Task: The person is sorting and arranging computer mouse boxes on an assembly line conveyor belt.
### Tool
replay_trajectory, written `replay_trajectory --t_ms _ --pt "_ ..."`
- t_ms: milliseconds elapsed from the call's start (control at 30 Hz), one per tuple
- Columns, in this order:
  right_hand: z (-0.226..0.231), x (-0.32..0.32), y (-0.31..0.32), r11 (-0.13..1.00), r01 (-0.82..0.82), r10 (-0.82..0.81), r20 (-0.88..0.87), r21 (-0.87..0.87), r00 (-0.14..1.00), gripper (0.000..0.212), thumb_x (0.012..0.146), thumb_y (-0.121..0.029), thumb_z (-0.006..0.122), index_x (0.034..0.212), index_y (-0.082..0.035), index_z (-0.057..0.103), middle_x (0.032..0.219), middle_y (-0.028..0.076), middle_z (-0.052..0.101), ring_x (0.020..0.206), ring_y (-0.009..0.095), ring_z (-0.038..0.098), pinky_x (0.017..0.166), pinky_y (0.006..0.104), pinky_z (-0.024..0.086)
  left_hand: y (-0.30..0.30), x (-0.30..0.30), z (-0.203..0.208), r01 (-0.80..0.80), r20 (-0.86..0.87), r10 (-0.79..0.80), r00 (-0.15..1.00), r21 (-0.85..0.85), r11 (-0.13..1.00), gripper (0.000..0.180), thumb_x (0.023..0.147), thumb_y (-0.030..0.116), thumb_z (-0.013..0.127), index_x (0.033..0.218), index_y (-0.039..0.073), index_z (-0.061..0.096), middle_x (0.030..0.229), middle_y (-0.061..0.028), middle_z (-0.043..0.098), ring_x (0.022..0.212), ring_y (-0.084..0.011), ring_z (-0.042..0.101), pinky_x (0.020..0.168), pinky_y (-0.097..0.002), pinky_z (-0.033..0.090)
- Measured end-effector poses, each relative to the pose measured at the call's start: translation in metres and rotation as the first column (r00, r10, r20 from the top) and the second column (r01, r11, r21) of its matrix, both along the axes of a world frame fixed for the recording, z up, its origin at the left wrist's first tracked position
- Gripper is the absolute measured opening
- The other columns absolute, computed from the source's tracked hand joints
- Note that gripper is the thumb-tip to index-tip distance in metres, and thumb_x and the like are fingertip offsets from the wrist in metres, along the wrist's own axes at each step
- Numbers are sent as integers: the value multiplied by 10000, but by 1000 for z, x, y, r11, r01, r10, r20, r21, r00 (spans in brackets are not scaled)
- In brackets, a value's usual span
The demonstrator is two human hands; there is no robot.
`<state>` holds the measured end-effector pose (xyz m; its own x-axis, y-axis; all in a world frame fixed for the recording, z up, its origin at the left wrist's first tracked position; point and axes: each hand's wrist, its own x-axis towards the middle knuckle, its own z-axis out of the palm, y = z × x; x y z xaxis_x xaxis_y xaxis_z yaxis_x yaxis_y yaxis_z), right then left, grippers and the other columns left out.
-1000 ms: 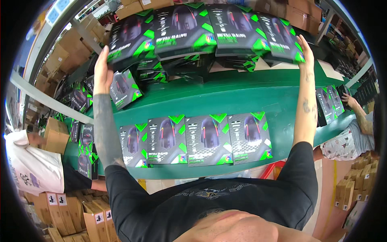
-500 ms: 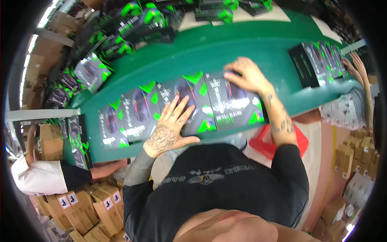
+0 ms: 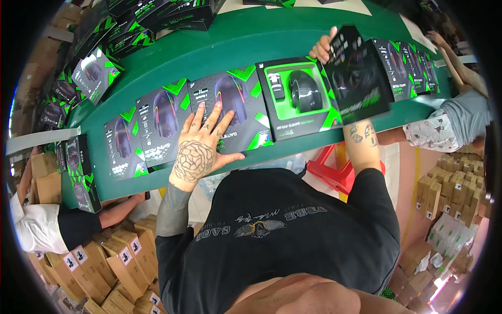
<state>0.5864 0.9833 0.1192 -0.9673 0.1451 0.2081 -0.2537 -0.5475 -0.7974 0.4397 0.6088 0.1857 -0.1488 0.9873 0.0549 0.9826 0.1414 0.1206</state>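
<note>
Several black-and-green computer mouse boxes lie in a slanting row on the green table. At the row's right end, one mouse box [image 3: 298, 130] has its front flap [image 3: 356, 73] swung out to the right. Inside it, a black mouse [image 3: 306, 91] sits in a green-edged window, beside a small white-marked insert [image 3: 275, 86]. My right hand [image 3: 323, 48] grips the flap's upper left edge; the flap hides its palm and wrist. My left hand [image 3: 201, 146] rests flat with fingers spread, its fingertips on the neighbouring closed box [image 3: 232, 99]. Two more closed boxes [image 3: 164, 112] lie further left.
More mouse boxes stand at right [image 3: 400, 70], where a co-worker's arm [image 3: 457, 65] reaches. Piled boxes [image 3: 172, 15] fill the far left of the green table [image 3: 230, 49]. Below are a red stool [image 3: 334, 170] and brown cartons [image 3: 125, 261]. Another person [image 3: 47, 227] is at left.
My right hand has swung the right-end box's flap open to the right, exposing the mouse. My left hand stays on the boxes. The whole view has shifted slightly.
</note>
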Motion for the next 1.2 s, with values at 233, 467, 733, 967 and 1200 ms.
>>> replay_trajectory --t_ms 233,467,733,967,1200 --pt "33 -18 -54 223 405 -829 -46 887 557 269 834 -300 622 872 -37 582 794 25 603 745 108 563 658 252 467 -8 30 31 -85 96 47 994 439 894 847 533 124 804 1289 149 423 1322 -220 374 1238 -456 312 981 -516 324" --pt "63 -93 -125 618 62 -235 109 784 966 755 888 -623 112 746 -20 545 696 67 567 730 170 553 789 293 428 16 44 8 64 559 -439 703 565 822 853 651 273 766 1324 16 308 1356 -219 341 1189 -333 439 944 -389 412" --pt "20 -117 -64 902 -416 421 23 -113 907 606 876 -642 161 654 -139 417 566 -9 449 577 129 446 748 274 350 -88 -59 -5 -382 49 380 924 19 924 993 505 467 766 1344 149 341 1430 -160 210 1308 -387 189 1036 -508 217" --pt "58 -125 -126 841 166 -366 316 515 875 678 868 -650 159 632 -85 451 579 10 465 526 128 429 680 274 397 -119 -92 -8 -330 49 330 943 -13 944 924 514 523 726 1315 199 400 1377 -48 370 1269 -286 334 1023 -416 288" --pt "78 -188 -202 129 107 -315 -62 986 947 473 863 -439 519 1060 -11 558 971 154 616 973 239 581 853 321 439 -117 -84 10 -185 -13 210 978 419 889 672 621 344 752 1209 142 495 1172 -77 557 1037 -270 552 793 -366 485"
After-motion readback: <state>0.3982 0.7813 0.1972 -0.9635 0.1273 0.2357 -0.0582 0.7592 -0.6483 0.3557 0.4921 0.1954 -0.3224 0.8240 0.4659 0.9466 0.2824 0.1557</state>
